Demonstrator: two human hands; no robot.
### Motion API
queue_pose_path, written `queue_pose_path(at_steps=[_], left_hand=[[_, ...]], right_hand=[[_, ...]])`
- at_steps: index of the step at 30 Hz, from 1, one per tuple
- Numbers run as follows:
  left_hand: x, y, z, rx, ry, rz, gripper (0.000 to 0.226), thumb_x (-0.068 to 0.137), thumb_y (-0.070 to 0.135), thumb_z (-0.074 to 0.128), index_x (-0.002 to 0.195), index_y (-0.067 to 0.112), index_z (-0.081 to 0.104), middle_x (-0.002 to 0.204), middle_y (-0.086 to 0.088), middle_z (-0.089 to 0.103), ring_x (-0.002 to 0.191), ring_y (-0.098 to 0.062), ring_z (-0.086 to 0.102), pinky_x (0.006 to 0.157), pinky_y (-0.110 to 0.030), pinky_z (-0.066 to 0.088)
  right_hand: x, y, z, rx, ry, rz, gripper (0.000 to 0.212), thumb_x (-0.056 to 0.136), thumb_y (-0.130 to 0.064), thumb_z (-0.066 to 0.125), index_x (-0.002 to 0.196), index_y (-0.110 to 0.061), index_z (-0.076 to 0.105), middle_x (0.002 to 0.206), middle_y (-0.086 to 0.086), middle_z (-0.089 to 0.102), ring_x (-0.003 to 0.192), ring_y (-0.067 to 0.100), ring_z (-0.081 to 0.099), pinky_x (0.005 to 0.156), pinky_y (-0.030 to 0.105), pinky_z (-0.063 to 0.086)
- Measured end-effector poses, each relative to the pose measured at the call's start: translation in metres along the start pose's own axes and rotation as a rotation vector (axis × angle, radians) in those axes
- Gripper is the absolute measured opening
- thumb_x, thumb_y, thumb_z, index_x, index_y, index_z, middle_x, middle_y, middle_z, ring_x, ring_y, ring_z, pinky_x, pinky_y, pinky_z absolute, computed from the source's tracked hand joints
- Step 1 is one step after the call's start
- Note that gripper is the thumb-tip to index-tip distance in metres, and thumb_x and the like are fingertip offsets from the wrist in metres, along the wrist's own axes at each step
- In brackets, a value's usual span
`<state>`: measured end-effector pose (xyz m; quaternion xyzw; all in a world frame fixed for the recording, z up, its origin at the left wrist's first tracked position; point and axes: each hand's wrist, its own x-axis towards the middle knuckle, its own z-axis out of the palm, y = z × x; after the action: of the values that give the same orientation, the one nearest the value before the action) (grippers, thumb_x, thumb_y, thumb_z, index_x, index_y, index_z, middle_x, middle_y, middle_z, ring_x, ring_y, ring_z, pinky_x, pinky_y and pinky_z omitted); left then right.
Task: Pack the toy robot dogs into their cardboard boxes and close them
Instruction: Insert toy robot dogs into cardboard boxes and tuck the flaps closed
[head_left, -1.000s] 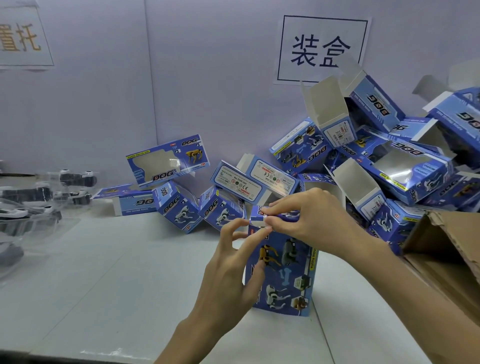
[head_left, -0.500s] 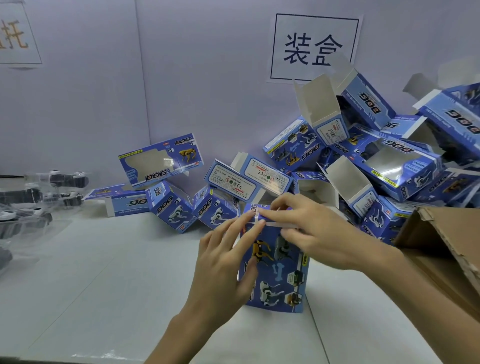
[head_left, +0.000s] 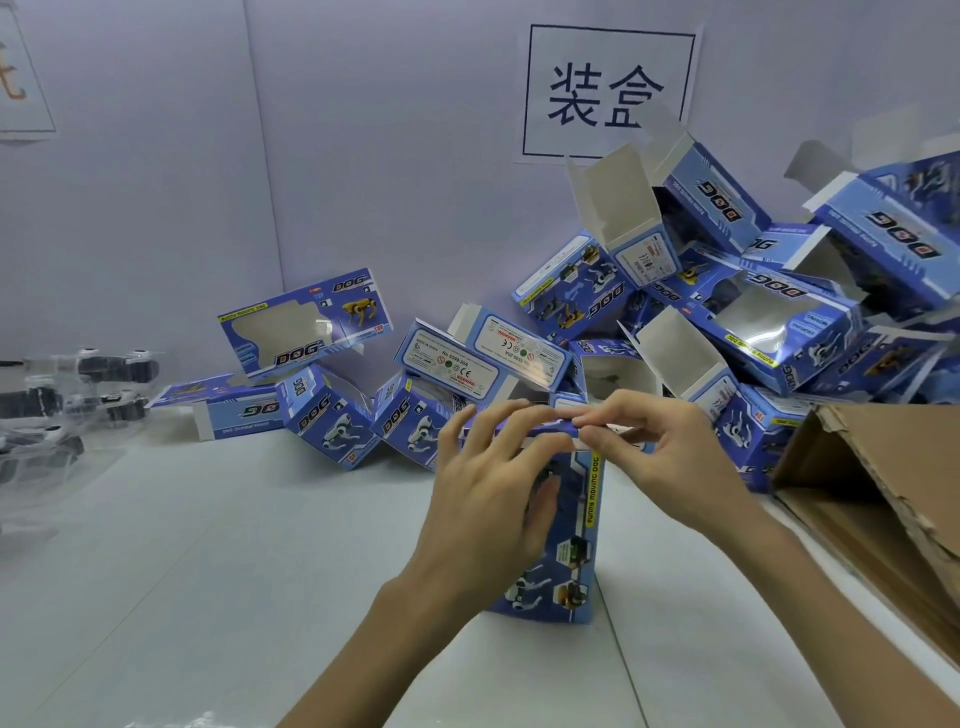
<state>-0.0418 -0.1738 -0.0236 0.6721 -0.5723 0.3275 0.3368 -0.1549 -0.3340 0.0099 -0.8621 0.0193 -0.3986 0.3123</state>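
Flap (head_left: 563, 428) now folded down atop upright blue box (head_left: 571, 587).

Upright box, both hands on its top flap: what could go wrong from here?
1. The upright box stands on its narrow end; pressure from the left hand and right hand at the top could tip it.
2. The right hand seems to pinch the flap near one end, so it may crease or tuck in crooked.
3. The pile of open boxes leans close behind; a bump might bring some down.
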Motion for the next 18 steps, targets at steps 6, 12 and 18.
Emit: queue_pose_path(at_steps=[6,12,18], left_hand=[[0.008,0.001,0.003,-0.135,-0.022,-0.048,0.035,0.079,0.009,0.075,0.110,0.026,0.070,0.133,0.006,0.058,0.128,-0.019,0.042,0.107,-0.038,0.028],[0.009,-0.004,0.001,-0.226,-0.029,-0.065,0.029,0.080,0.013,0.075,0.105,0.026,0.073,0.128,0.004,0.061,0.123,-0.020,0.048,0.105,-0.038,0.028],[0.017,-0.019,-0.014,-0.284,-0.125,-0.014,0.037,0.085,0.017,0.076,0.121,0.021,0.067,0.123,0.005,0.065,0.113,-0.010,0.057,0.097,-0.044,0.050]], right_hand=[[-0.010,0.000,0.004,0.023,0.002,0.028,0.013,0.094,-0.018,0.067,0.101,-0.025,0.076,0.107,-0.020,0.073,0.108,0.003,0.066,0.082,0.029,0.056],[-0.024,0.000,-0.005,0.018,-0.097,0.013,0.042,0.087,-0.007,0.070,0.119,-0.034,0.068,0.127,-0.029,0.062,0.125,-0.003,0.053,0.096,0.022,0.045],[-0.028,0.001,0.001,0.035,-0.050,0.017,0.046,0.087,-0.007,0.073,0.121,-0.037,0.066,0.129,-0.028,0.062,0.128,0.000,0.052,0.095,0.021,0.050]])
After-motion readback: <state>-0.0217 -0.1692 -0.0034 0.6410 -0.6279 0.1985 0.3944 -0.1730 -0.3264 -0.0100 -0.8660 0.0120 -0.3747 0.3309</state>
